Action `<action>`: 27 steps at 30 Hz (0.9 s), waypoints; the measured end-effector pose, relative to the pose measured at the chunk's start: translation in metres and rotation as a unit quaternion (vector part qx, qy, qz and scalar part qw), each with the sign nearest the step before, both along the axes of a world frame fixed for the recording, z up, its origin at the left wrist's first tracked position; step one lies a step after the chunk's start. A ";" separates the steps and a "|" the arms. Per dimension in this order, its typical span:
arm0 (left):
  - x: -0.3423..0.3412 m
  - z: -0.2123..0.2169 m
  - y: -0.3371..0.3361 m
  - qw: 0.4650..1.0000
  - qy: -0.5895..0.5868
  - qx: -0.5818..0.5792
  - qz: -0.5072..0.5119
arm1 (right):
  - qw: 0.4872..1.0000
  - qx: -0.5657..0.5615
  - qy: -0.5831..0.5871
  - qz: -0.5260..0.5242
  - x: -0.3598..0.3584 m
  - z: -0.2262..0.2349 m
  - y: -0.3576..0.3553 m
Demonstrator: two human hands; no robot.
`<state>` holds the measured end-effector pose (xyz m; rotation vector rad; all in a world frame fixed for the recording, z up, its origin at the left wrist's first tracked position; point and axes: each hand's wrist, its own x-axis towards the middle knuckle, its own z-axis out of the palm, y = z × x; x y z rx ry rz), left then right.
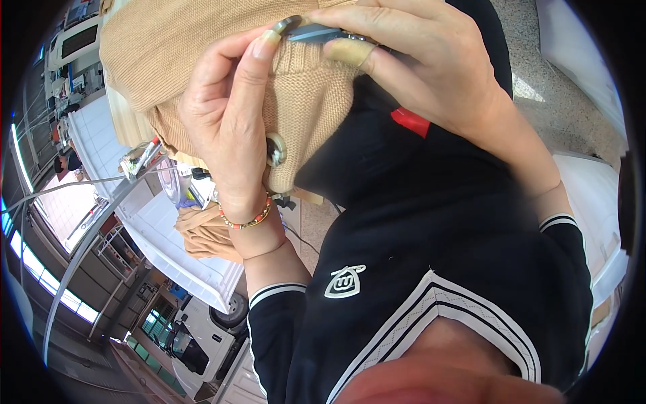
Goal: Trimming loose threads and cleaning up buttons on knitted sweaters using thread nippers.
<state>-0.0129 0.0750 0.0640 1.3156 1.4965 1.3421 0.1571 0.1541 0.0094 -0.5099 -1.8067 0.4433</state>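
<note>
A tan knitted garment [306, 101] lies across the lap, its ribbed edge raised between both hands. My left hand [229, 111] is closed, pinching a round, dark, shiny button [288, 25] between thumb and fingertips at the rib. Another button [275, 149], with a pale rim, sits on the knit beside the left wrist. My right hand [431, 60] is closed around small blue-grey thread snips [313, 34], whose blades point left toward the button. Tan tape [350, 51] wraps the right thumb. The hand hides part of the snips.
More tan knit [208, 232] hangs over a white bin [171, 232] at the left. A thin cable [87, 185] crosses there. Farther back stands a white vehicle [195, 350]. A red patch [410, 122] shows on the dark clothing under the right hand. White sheeting [582, 40] is at far right.
</note>
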 end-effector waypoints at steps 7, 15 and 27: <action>0.000 0.002 -0.002 1.000 0.014 0.001 0.013 | 0.986 0.116 0.107 0.060 -0.010 -0.012 0.007; 0.000 0.002 -0.001 1.000 0.000 -0.003 0.021 | 0.984 0.082 0.112 0.114 -0.009 -0.013 0.006; -0.004 0.004 -0.005 0.999 0.014 -0.035 0.033 | 0.969 -0.152 0.038 0.191 0.007 0.020 -0.008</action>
